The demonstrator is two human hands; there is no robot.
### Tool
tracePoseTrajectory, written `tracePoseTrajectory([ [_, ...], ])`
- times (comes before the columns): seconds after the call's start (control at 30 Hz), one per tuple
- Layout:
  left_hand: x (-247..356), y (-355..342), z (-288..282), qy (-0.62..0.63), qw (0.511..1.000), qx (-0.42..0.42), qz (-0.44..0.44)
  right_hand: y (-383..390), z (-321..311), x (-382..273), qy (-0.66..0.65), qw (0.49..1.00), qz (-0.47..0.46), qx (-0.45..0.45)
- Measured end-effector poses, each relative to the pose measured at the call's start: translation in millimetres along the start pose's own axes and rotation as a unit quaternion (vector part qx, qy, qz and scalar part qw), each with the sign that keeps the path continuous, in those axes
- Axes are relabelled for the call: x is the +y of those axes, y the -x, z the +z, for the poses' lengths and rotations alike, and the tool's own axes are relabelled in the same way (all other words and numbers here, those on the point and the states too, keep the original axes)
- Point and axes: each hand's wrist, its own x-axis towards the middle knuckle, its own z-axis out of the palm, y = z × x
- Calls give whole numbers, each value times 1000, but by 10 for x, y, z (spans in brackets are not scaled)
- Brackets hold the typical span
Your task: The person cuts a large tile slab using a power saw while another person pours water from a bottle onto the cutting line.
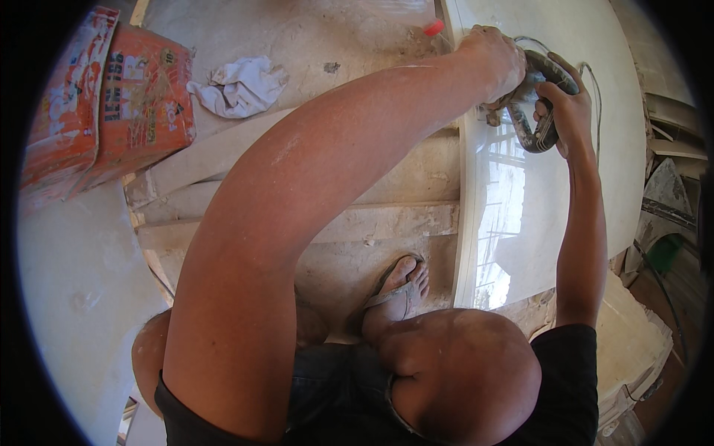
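Note:
At the upper right, a dark, dusty hand-held power tool [529, 137] with a curved grip rests over a glossy cream slab [550, 223]. My right hand [571, 111] wraps its fingers and thumb around the tool's grip. Reaching across from the left, my left hand [494, 63] is closed against the tool's near left side, close to the slab's left edge. Its fingertips are partly hidden, as is the tool's underside. A thin cord [597, 89] curves over the slab beside my right hand.
A torn orange-red box [145, 97] stands at the upper left, with a crumpled white cloth [242, 85] beside it. Wooden strips [394, 221] lie across the floor left of the slab. A clear bottle with a red cap [433, 28] lies near its far edge. Scrap pieces [666, 193] crowd the right.

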Motion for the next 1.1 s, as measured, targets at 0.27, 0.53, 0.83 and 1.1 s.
tracePoseTrajectory([
  [0.27, 26, 61, 1, 3, 1000, 1, 4, 59, -2, -6, -1, 1000, 12, -9],
  [0.53, 68, 111, -7, -5, 1000, -8, 13, 112, -15, 13, -10, 1000, 3, 6],
  [0.83, 92, 140, 38, 18, 1000, 11, 13, 178, -20, 13, -21, 1000, 15, 0],
  [1.1, 116, 167, 76, 20, 999, 29, 19, 213, -28, 21, -1, 1000, 12, 13],
])
